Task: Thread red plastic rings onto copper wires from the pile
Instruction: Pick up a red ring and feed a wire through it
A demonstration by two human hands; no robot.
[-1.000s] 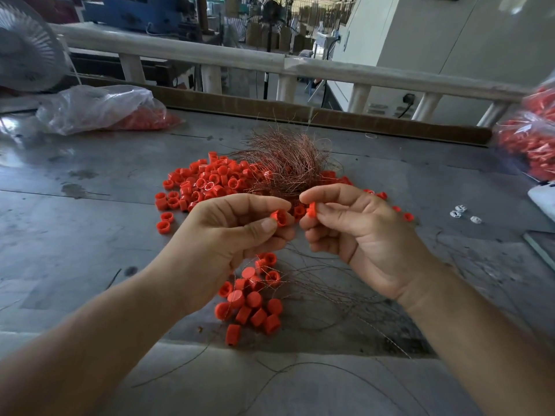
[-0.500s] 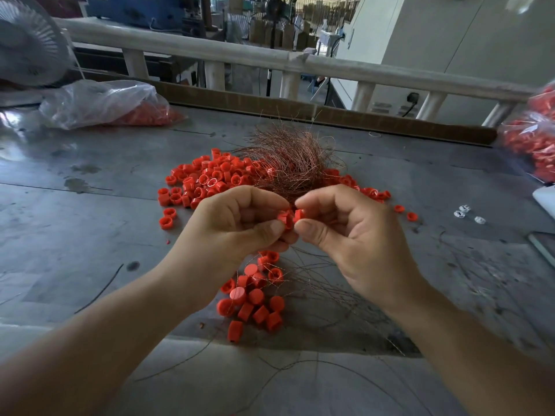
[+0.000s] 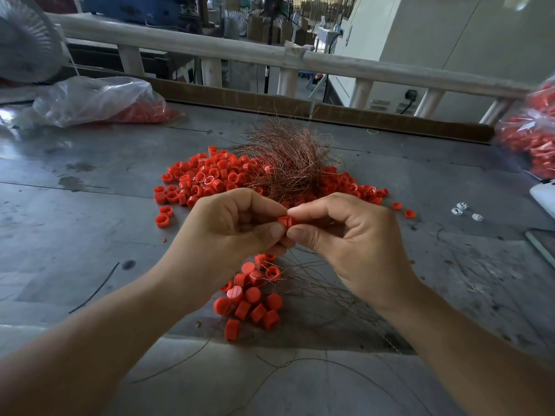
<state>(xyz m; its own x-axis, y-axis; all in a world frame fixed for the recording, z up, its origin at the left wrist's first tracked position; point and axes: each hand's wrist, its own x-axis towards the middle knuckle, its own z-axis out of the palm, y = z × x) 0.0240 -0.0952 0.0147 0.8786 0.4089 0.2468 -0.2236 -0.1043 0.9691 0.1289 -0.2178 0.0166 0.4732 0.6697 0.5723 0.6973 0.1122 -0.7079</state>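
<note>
Pinching one red ring (image 3: 284,221) between left hand (image 3: 231,232) and right hand (image 3: 345,235) grip

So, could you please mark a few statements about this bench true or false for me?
1. The left hand and right hand both pinch one red ring between them. True.
2. The copper wire tangle lies nearer the person than the hands. False: it lies beyond them, on the loose ring pile.
3. A small cluster of rings lies on the table under the hands. True.
4. The plastic bag at far left holds white parts. False: its contents are red.
</note>
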